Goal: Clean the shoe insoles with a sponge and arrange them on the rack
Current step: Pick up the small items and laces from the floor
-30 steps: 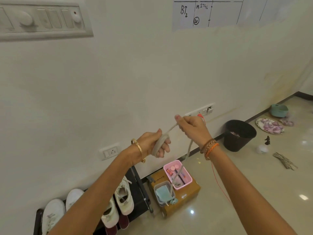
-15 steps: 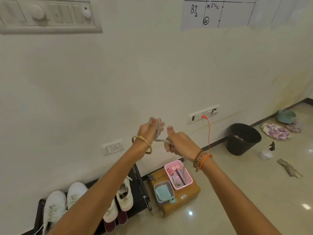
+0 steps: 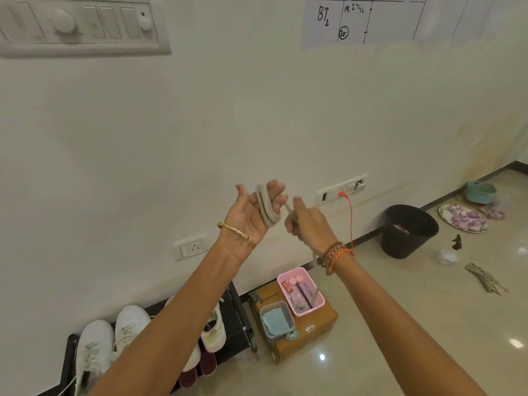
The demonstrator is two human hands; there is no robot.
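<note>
While the left hand (image 3: 251,212) spreads its fingers as a spool, the right hand (image 3: 307,225) pinches the lace (image 3: 267,208), winding it into about 3 loops.

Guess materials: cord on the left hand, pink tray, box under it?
Cord: looks like woven cotton lace, matte beige, limp loops round the left hand's fingers. Pink tray: likely moulded plastic, smooth, rounded rim. Box: brown cardboard, matte, printed text.

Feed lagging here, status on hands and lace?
Left hand open, grey lace looped round its fingers. Right hand pinching the lace's free end. Nothing in the way.
</note>
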